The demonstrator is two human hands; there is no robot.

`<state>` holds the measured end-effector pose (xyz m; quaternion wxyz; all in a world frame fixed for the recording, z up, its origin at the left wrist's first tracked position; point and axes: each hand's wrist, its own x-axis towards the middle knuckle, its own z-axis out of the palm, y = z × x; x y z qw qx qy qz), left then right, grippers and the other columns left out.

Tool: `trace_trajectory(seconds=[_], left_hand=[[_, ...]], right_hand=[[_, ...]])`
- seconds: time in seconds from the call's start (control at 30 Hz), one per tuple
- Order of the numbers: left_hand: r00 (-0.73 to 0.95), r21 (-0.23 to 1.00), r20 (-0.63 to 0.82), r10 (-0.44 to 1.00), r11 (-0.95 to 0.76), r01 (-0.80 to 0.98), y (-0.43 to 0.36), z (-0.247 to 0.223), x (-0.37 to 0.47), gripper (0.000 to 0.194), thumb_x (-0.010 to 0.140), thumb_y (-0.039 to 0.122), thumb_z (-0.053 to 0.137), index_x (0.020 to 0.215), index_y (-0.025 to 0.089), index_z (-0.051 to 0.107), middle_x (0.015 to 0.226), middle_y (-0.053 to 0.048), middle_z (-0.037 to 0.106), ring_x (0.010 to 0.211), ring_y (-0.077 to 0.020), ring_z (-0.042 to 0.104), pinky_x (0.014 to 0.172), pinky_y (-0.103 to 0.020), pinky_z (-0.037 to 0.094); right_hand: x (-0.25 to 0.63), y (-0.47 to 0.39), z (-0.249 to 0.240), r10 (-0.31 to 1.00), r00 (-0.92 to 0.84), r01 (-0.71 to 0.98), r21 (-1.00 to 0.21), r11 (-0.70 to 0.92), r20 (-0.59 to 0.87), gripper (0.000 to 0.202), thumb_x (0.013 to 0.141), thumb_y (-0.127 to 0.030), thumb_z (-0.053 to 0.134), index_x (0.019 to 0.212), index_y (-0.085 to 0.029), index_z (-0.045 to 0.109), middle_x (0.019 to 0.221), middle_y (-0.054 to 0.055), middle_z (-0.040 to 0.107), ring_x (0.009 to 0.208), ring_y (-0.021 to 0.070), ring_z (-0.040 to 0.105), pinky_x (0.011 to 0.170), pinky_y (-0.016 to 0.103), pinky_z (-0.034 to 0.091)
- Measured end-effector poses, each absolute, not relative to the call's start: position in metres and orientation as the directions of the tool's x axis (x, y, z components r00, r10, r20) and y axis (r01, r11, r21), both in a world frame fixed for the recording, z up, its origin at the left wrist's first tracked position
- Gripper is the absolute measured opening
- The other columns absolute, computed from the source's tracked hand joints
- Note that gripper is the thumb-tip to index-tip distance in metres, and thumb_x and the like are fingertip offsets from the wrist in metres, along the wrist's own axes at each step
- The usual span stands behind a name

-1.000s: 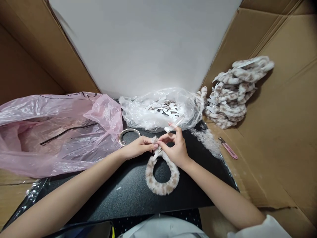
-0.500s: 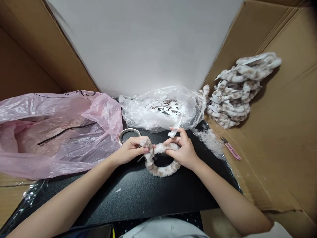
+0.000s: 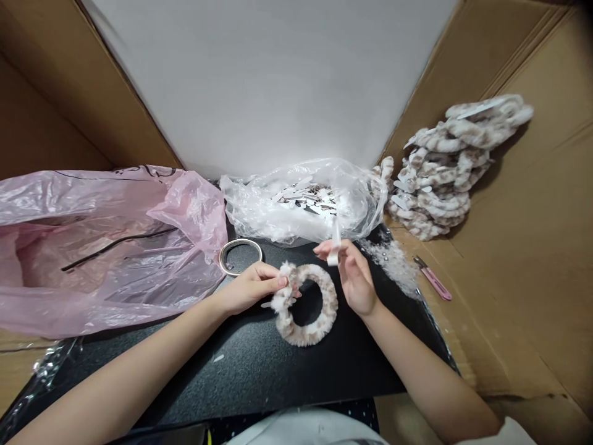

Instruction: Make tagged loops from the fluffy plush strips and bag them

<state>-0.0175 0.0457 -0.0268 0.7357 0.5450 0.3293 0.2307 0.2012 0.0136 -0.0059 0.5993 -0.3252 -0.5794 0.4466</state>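
Note:
My left hand point(image 3: 254, 285) pinches the gathered end of a fluffy white and light-brown headband point(image 3: 306, 337). The headband forms a ring just above the black tabletop, and a thin pale tag pokes out beside my fingertips. To its right my right hand point(image 3: 354, 278) is raised, apart from the headband, with its fingers loosely spread. A strip of clear tape point(image 3: 334, 244) clings to its index finger and sticks upward. Behind my left hand lies a roll of tape point(image 3: 223, 256).
A pink plastic bag point(image 3: 185, 247) lies at the left. At the back, a clear bag point(image 3: 259, 216) holds small white tags. Similar fluffy headbands point(image 3: 445, 179) are heaped at the right, near a pink utility knife point(image 3: 435, 281) and crumpled clear plastic point(image 3: 393, 262). Cardboard walls point(image 3: 532, 259) flank the table.
My right hand has let go of the headband and moved slightly right, the tape strip still on its finger. The ring now hangs rounder and a little lower from my left hand.

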Motion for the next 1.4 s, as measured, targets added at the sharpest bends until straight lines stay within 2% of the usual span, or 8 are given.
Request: trace_trajectory(seconds=[0.1,0.23,0.37,0.5,0.73,0.97,1.1,1.4], left_hand=[[0.609,0.948,-0.238,0.757,0.317,-0.024,0.045,-0.027,-0.015,0.036,0.074,0.046,0.074,0.079,0.010,0.077,0.067,-0.007,0.071,0.055,-0.0121,0.058,0.052,-0.021,0.040],[0.547,0.935,-0.180,0.818,0.315,-0.164,0.042,-0.025,-0.008,0.042,0.070,0.027,0.080,0.108,0.016,0.067,0.077,-0.002,0.072,0.064,-0.0120,0.062,0.061,-0.020,0.044],[0.514,0.926,-0.170,0.841,0.315,-0.210,0.036,-0.024,-0.004,0.038,0.071,0.025,0.077,0.099,0.021,0.053,0.061,0.006,0.063,0.047,-0.0063,0.051,0.047,-0.014,0.035],[0.480,0.944,-0.149,0.865,0.268,-0.191,0.034,-0.022,-0.002,0.030,0.071,0.027,0.077,0.085,0.017,0.052,0.059,0.007,0.059,0.046,-0.0039,0.046,0.046,-0.013,0.030],[0.366,0.986,-0.090,0.926,0.136,-0.099,0.028,-0.011,0.003,0.027,0.069,0.035,0.078,0.079,0.013,0.066,0.066,0.000,0.067,0.057,-0.0103,0.058,0.056,-0.019,0.043],[0.366,0.997,-0.028,0.930,0.050,-0.052,0.022,-0.010,0.000,0.023,0.075,0.035,0.073,0.083,0.014,0.074,0.076,-0.005,0.075,0.068,-0.0155,0.067,0.064,-0.022,0.051],[0.374,0.998,0.017,0.927,0.007,-0.063,0.021,-0.010,0.000,0.025,0.067,0.028,0.081,0.087,0.015,0.075,0.082,-0.006,0.077,0.072,-0.0167,0.068,0.069,-0.024,0.054],[0.220,0.993,-0.059,0.974,0.081,-0.090,0.020,-0.011,0.000,0.022,0.072,0.036,0.077,0.078,0.015,0.074,0.072,-0.004,0.073,0.060,-0.0124,0.062,0.057,-0.020,0.050]], right_hand=[[0.204,0.011,0.002,0.909,-0.248,-0.141,-0.941,0.309,0.336,0.045,0.094,-0.052,0.045,0.070,-0.018,0.064,0.073,0.004,0.062,0.071,0.0162,0.059,0.070,0.029,0.046],[0.194,0.006,0.005,0.870,-0.476,0.119,-0.970,0.210,0.130,0.039,0.091,-0.041,0.054,0.065,-0.015,0.065,0.061,0.001,0.060,0.056,0.0113,0.053,0.056,0.023,0.039],[0.182,0.002,0.000,0.924,-0.360,0.241,-0.944,0.224,0.127,0.033,0.087,-0.033,0.057,0.059,-0.015,0.063,0.055,-0.001,0.055,0.051,0.0094,0.047,0.052,0.022,0.035],[0.177,-0.001,-0.003,0.960,-0.221,0.284,-0.930,0.233,0.173,0.035,0.083,-0.031,0.060,0.051,-0.017,0.057,0.050,-0.001,0.050,0.046,0.0093,0.041,0.048,0.024,0.031],[0.170,-0.004,-0.010,0.981,-0.102,0.306,-0.934,0.186,0.162,0.039,0.082,-0.034,0.061,0.047,-0.019,0.054,0.047,-0.001,0.049,0.046,0.0103,0.042,0.047,0.025,0.031],[0.167,-0.006,-0.015,0.985,-0.086,0.304,-0.938,0.169,0.149,0.039,0.082,-0.033,0.060,0.047,-0.018,0.056,0.048,0.000,0.053,0.048,0.0110,0.045,0.048,0.025,0.033],[0.168,-0.006,-0.015,0.985,-0.094,0.290,-0.942,0.168,0.147,0.037,0.083,-0.032,0.058,0.049,-0.018,0.059,0.048,0.001,0.055,0.048,0.0112,0.046,0.048,0.025,0.033],[0.170,-0.004,-0.011,0.982,-0.186,0.267,-0.964,0.011,-0.041,0.017,0.079,-0.024,0.061,0.065,-0.016,0.067,0.057,0.000,0.062,0.049,0.0105,0.048,0.046,0.022,0.035]])
